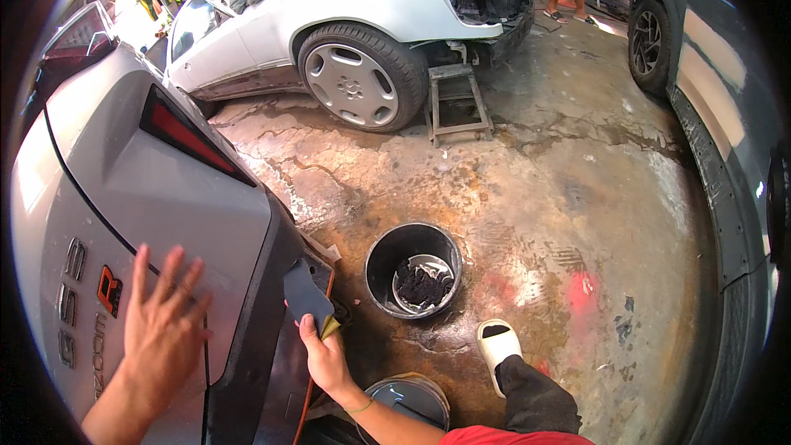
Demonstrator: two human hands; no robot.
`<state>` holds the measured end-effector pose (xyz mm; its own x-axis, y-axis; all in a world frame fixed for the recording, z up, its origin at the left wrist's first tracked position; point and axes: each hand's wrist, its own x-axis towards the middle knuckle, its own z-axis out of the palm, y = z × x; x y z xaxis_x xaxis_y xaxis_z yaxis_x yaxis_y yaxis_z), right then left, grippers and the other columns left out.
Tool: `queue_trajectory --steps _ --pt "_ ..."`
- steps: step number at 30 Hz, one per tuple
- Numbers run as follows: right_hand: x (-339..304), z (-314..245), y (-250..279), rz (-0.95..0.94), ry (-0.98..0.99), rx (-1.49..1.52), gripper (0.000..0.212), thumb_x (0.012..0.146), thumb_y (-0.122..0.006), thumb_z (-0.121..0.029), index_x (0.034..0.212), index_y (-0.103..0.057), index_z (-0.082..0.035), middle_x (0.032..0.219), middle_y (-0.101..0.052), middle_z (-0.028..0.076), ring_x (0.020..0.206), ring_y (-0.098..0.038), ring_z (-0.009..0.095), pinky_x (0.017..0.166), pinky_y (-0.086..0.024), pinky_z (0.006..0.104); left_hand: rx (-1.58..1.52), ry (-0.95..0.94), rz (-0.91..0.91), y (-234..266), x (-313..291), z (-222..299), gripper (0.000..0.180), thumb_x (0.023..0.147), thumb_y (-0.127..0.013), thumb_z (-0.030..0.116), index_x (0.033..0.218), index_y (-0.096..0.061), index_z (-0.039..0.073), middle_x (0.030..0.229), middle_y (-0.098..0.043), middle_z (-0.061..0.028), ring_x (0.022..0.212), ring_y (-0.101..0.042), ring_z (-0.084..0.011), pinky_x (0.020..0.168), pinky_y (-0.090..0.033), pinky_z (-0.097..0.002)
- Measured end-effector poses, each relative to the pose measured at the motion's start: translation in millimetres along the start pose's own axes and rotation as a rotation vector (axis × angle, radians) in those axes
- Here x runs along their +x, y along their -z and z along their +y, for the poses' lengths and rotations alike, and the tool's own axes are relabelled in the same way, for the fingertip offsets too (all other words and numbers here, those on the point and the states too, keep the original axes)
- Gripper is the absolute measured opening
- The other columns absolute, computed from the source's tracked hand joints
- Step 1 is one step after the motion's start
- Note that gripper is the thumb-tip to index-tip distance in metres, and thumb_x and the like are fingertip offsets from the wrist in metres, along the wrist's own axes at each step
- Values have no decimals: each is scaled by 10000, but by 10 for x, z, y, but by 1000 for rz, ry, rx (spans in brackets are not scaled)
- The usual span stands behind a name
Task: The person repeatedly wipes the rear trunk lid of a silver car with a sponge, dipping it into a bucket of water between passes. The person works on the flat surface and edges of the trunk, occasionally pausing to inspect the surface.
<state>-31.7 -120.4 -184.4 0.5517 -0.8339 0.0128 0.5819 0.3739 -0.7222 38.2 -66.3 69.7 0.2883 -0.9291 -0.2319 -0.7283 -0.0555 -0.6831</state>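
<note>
From the head camera, we look down at the rear of a silver car [124, 198] that fills the left side of the frame, its red tail light [185, 136] running toward the centre. Our left hand [161, 334] lies flat on the silver panel at the lower left, fingers spread wide and holding nothing. Our right hand [325, 358], at the lower centre, pinches a dark sheet of sandpaper [306, 295] between thumb and fingers; the sheet is pressed against the dark rear corner of the car, just left of the centre of the frame.

Just right of the sandpaper, on the wet, stained concrete floor [535, 198], stands a black bucket [412, 268] with a dark rag [422, 284] lying inside it. A second, grey-lidded pail [408, 400] sits at the bottom edge beside our right forearm. Our foot in a white sandal [498, 346] rests on the floor to the right of the bucket.

In the upper centre a white car [371, 8] stands with its front bumper off, a metal stand [456, 99] beside its front wheel [358, 78]. A dark car [725, 115] curves along the right rim. Other people's legs show at the top right.
</note>
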Motion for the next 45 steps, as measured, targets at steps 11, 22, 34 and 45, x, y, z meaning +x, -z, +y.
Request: queue_trajectory --steps 11,22,34,45 --pt "50 3 -49 -114 -47 -58 434 1082 -542 -250 1416 -497 23 1371 -610 132 1282 -548 197 1089 -409 344 -50 -122 -93 -190 -84 76 441 848 -733 339 1246 -727 149 1535 -498 -105 1537 -267 -314 1249 -33 -654" --pt "1 -1 -24 -80 -142 160 413 1106 -482 -264 1393 -526 30 1382 -619 147 1264 -546 203 1114 -378 348 95 124 66 104 43 -118 466 838 -770 341 1276 -720 191 1544 -502 -71 1549 -246 -271 1270 -42 -616" --pt "140 -136 -181 14 -91 134 429 1097 -504 -307 1405 -521 -8 1366 -607 90 1237 -582 181 1028 -463 360 68 10 6 126 132 -237 432 873 -753 286 1296 -692 225 1588 -445 -61 1525 -309 -267 1257 -175 -577" --pt "-835 -299 -730 -404 174 -659 623 1048 -490 -290 1579 -335 -5 1667 -299 152 1559 -134 445 1178 -25 679 384 254 215 33 287 -529 417 969 -656 430 1371 -655 319 1608 -420 -37 1536 -282 -283 1268 -149 -577"
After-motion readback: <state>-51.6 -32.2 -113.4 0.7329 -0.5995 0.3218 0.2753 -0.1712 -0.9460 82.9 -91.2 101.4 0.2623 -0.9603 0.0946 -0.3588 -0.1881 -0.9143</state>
